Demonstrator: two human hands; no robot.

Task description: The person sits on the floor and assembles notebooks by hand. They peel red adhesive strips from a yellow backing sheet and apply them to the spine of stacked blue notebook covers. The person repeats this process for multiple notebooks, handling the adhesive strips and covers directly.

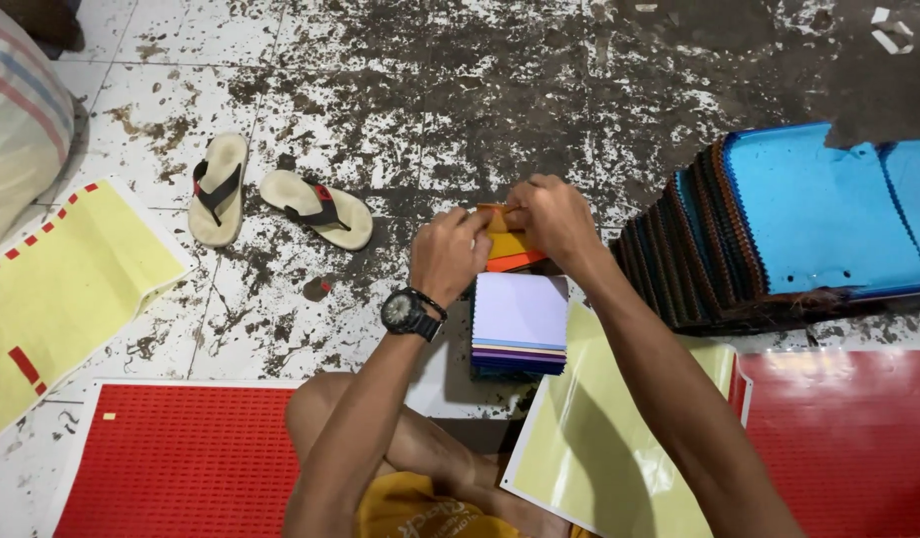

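Orange-yellow swatch (pixel 505 246), lilac-topped swatch stack (pixel 521 311), red perforated sheet (pixel 181 458), glossy yellow sheet (pixel 599 448), blue pile (pixel 818 214).

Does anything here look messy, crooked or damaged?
Yes. The floor is badly stained, its white tiles blotched dark. Two sandals lie splayed at different angles. The swatch stack sits neatly squared, while both hands, left hand and right hand, pinch orange swatches.
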